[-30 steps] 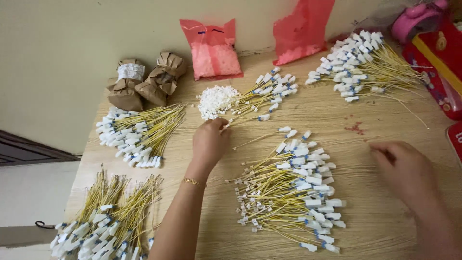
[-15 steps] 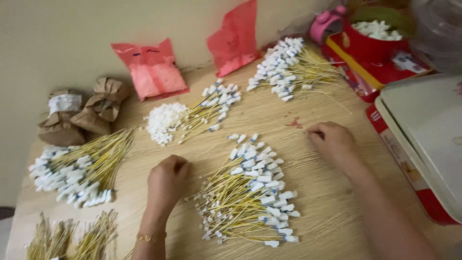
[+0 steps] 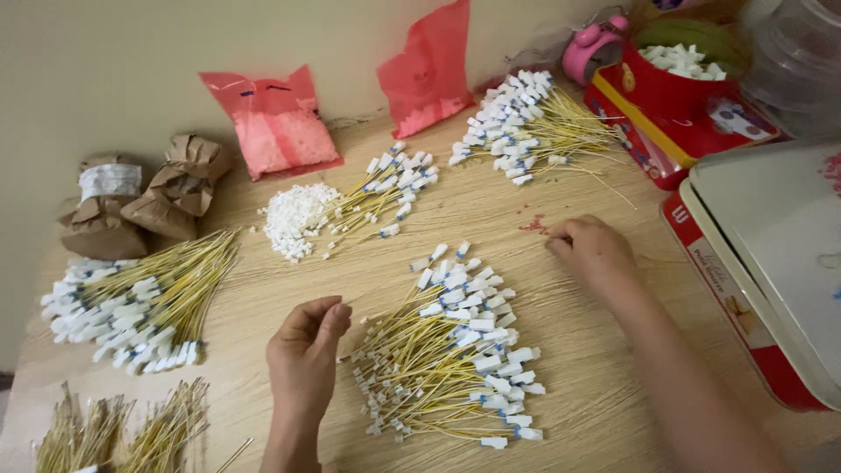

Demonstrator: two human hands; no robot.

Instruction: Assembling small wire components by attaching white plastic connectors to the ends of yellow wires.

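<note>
Central bundle of yellow wires with white connector ends: lying fanned out on the wooden bench, between the two hands, wire tips toward the lower left, connectors toward the upper right.
Left hand: resting on the bench just beside the bundle's left edge, fingers curled loosely inward, thumb near the fingertips; whether anything thin is pinched there cannot be told.
Right hand: palm down on the bench, up and right of the bundle, fingers bent under; nothing seen in its grip, any small item beneath hidden.
Small red mark: on the bench surface just left of the right hand.
Loose heap of small white connectors: further back, touching a second wire bundle.
Third wire bundle: far back right, near the wall.
Fourth wire bundle: left side, well apart from the left hand.
Bare wire bunches: lower left corner.
Two pink plastic bags: leaning against the wall.
Brown paper packets: back left.
Red box: back right, holding white pieces.
Pale tray: right edge.
</note>
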